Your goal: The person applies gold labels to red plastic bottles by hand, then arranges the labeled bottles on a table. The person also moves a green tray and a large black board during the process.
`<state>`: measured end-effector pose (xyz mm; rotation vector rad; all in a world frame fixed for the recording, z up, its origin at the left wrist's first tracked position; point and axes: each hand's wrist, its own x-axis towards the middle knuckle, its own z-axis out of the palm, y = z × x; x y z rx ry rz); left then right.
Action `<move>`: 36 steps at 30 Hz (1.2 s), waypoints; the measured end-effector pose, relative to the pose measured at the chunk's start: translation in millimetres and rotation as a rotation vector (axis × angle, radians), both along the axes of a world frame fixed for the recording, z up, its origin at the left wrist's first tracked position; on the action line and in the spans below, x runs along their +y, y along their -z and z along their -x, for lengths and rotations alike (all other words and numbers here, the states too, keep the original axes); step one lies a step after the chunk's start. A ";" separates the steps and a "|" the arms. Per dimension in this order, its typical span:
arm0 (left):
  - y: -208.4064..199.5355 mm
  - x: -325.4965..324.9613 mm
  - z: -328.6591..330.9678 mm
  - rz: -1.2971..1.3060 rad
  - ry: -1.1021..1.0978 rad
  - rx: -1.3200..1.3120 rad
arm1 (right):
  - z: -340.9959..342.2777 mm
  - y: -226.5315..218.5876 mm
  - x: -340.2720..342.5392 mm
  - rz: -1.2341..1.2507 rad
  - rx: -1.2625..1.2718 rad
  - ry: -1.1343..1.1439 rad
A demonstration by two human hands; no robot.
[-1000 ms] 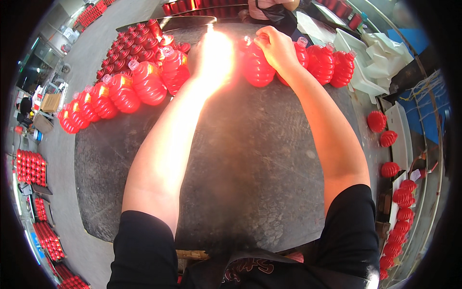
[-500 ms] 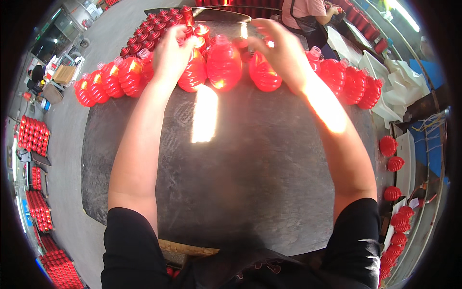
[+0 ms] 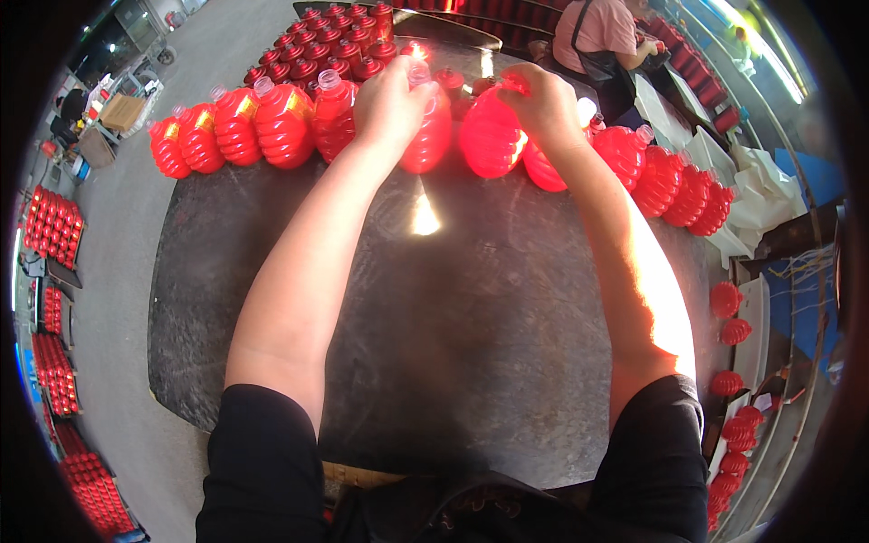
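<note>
A row of red, ribbed plastic bottles (image 3: 286, 127) with clear necks stands along the far side of a dark table (image 3: 434, 299). Both my arms reach out to it. My left hand (image 3: 389, 107) is closed at the neck of a red bottle (image 3: 429, 143) near the row's middle; the hand covers part of that bottle. To its right, the fingers of my right hand (image 3: 547, 109) pinch the top of another red bottle (image 3: 491, 136), which looks slightly tilted. Its neck is mostly hidden by the fingers.
Behind the row stand many darker red bottles with caps (image 3: 317, 45). A person in a pink top (image 3: 605, 29) works at the far right. White sheeting (image 3: 756, 195) lies beside the table's right side. Stacks of red bottles (image 3: 52, 226) stand on the floor at left.
My left hand has moved right and closed at a bottle neck; its fingers were apart before. My right hand has closed on a bottle top. The whole view has shifted slightly.
</note>
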<state>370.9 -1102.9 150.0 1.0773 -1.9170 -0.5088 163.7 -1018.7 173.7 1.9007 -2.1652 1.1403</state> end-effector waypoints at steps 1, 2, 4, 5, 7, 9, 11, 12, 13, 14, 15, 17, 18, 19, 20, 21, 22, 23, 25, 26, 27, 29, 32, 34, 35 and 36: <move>-0.1 0.1 0.6 0.002 0.009 0.011 | 0.0 -0.2 0.5 0.007 -0.005 -0.003; -0.1 -0.1 1.5 0.001 0.015 0.011 | 0.1 -0.3 0.6 0.015 0.005 0.000; -0.3 -0.8 3.1 0.013 0.024 0.010 | -0.3 0.4 0.7 0.016 -0.016 -0.001; -0.6 -0.8 3.8 0.004 0.029 0.010 | -0.3 0.6 1.0 0.013 -0.010 -0.004; -1.4 0.5 5.2 -0.002 0.026 -0.004 | -0.9 1.1 1.9 -0.008 -0.029 0.004; -2.4 3.1 8.1 0.019 0.023 -0.012 | -2.1 1.2 3.1 0.002 -0.012 0.008; -3.6 4.8 8.8 0.001 0.005 -0.018 | -2.8 1.2 4.0 0.002 -0.001 0.012; -4.0 5.1 8.6 0.015 0.010 -0.033 | -2.4 1.1 4.2 -0.002 0.004 0.012; -4.4 4.9 7.4 0.039 0.006 -0.052 | -2.0 1.4 4.2 -0.004 0.004 -0.004; -4.6 4.2 5.9 0.081 -0.003 -0.063 | -0.7 1.8 3.9 -0.009 0.011 -0.003; -4.7 3.2 5.1 0.072 0.018 -0.040 | 0.9 2.5 3.6 -0.013 0.016 -0.014; -3.9 1.8 3.0 0.074 0.035 -0.014 | 5.4 4.1 2.0 -0.029 0.047 -0.030; -3.6 2.2 2.8 0.069 0.043 -0.005 | 6.8 5.3 1.7 -0.034 0.033 -0.033; -3.5 3.4 2.3 0.052 0.070 0.019 | 7.6 5.3 1.6 -0.011 0.016 -0.053; -5.1 3.5 0.8 -0.007 0.104 -0.016 | 6.9 4.5 2.9 0.012 -0.004 -0.079; -4.8 8.2 -1.4 -0.031 0.121 0.022 | 4.7 1.5 3.2 -0.077 -0.043 -0.050; -6.3 11.6 -4.7 -0.056 0.133 0.052 | -0.2 -1.6 5.8 -0.094 0.004 -0.033; -8.6 14.9 -10.8 0.044 0.156 0.058 | -9.5 -4.9 6.0 0.027 0.092 -0.031; -17.5 10.1 -35.4 0.216 0.143 0.150 | -32.6 -17.5 4.6 0.190 0.271 -0.013; -22.1 3.0 -55.2 0.329 0.101 0.154 | -47.9 -25.9 -0.9 0.183 0.214 -0.105; -26.7 -6.9 -77.4 0.403 -0.022 0.114 | -66.3 -31.5 -6.5 0.178 0.157 -0.184; -34.6 -29.6 -122.1 0.554 -0.244 0.051 | -112.4 -32.0 -23.5 0.158 0.041 -0.308; -32.6 -59.6 -157.5 0.332 -0.448 -0.110 | -173.4 -24.0 -62.2 0.126 -0.040 -0.363; -24.4 -74.5 -168.3 0.058 -0.285 -0.081 | -195.5 -18.4 -83.3 -0.089 -0.048 -0.295; -20.1 -80.0 -171.1 -0.015 -0.200 -0.075 | -201.5 -13.6 -88.1 -0.086 0.006 -0.267; -16.5 -84.7 -174.9 -0.123 -0.125 -0.079 | -203.0 -11.4 -93.1 -0.082 0.032 -0.260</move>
